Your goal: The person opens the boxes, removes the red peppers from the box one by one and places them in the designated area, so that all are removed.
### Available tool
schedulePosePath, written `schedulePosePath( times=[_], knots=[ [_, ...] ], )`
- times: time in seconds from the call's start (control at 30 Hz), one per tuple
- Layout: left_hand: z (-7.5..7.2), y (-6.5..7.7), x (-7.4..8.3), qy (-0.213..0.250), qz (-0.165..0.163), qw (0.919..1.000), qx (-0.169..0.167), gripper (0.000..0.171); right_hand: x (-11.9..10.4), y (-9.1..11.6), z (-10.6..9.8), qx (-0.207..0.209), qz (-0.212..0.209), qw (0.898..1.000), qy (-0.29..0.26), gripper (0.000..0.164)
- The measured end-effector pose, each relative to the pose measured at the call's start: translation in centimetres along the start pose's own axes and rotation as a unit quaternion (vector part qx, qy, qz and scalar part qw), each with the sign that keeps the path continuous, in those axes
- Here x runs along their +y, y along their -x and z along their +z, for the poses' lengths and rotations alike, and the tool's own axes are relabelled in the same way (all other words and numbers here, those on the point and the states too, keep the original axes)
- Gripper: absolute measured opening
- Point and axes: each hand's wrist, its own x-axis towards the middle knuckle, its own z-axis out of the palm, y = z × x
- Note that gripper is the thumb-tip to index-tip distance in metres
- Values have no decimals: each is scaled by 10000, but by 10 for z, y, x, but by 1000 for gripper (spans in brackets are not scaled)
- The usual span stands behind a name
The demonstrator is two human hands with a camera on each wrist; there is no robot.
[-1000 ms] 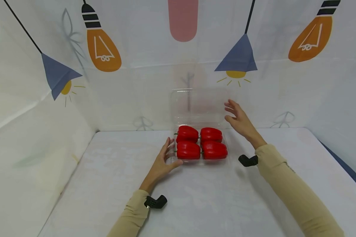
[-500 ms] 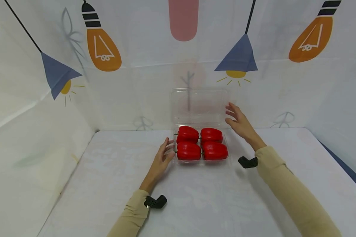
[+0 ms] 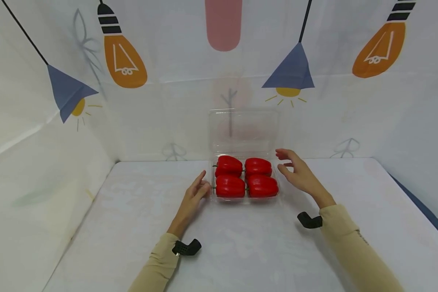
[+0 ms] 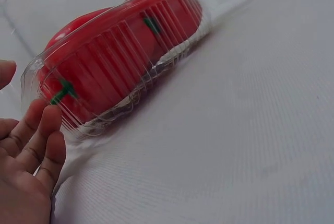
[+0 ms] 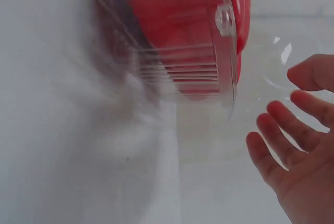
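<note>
Though near peppers (image 3: 262, 186), right hand (image 3: 301, 175) loose

Head view: left hand (image 3: 190, 200) left of centre, a little below mid-height; one finger (image 3: 198, 178) extended toward upper right. Left sleeve (image 3: 157, 259), beige, rises from the bottom edge, slanting rightward. Right hand (image 3: 300, 174) right of centre, also below mid-height; fingers lightly bent, pointing left, thumb (image 3: 285, 172) set apart beneath. Right sleeve (image 3: 357, 247), beige too, slants up-left from lower right. Left wrist view: left hand at lower left, palm visible. Right wrist view: right hand at lower right, fingertips toward upper left.
</note>
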Motion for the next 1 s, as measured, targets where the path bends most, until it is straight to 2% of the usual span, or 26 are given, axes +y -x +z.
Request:
schedulePosePath(
  times=[0.17, 0.3, 0.57, 0.83, 1.0],
  knots=[
    [-2, -7, -23, 279, 111, 9995, -10, 54, -4, 11, 7, -323, -39, 9995, 20, 52],
    [-2, -7, -19, 338, 63, 9994, -101, 52, -9, 16, 12, -513, 21, 9987, 42, 52],
    [-1, 2, 6, 255, 163, 9991, -292, 50, -15, 23, 17, -614, -139, 9980, 53, 51],
    [-1, 3, 7, 250, 310, 9985, -367, 50, -21, 22, 21, -760, -777, 9939, 180, 51],
    [-2, 1, 1, 250, 366, 9982, -400, 50, -25, 22, 23, -944, -605, 9933, 263, 54]
  ],
)
